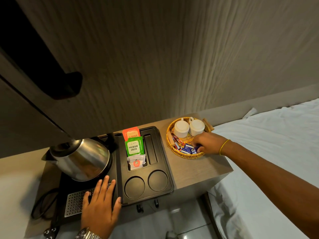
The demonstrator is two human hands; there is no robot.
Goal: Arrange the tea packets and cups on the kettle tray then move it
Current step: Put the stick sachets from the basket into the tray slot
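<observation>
A black kettle tray (165, 169) lies on a wooden side table, with a steel kettle (81, 157) on its left half. An orange tea packet (131, 132), a green tea packet (134, 147) and a white sachet (136, 163) stand in the tray's slot. Two round cup recesses (158, 180) at the tray's front are bare. Two white cups (181, 128) sit upside down in a wicker basket (186, 156) to the right. My right hand (205, 143) is inside the basket, fingers closed on a blue packet (196, 148). My left hand (101, 202) rests flat on the tray's front left.
More blue packets (186, 149) and red sachets (177, 142) lie in the basket. A white bed (276, 152) is at the right. A black power cord (44, 202) loops at the table's left front. A dark cabinet handle (69, 87) hangs overhead at left.
</observation>
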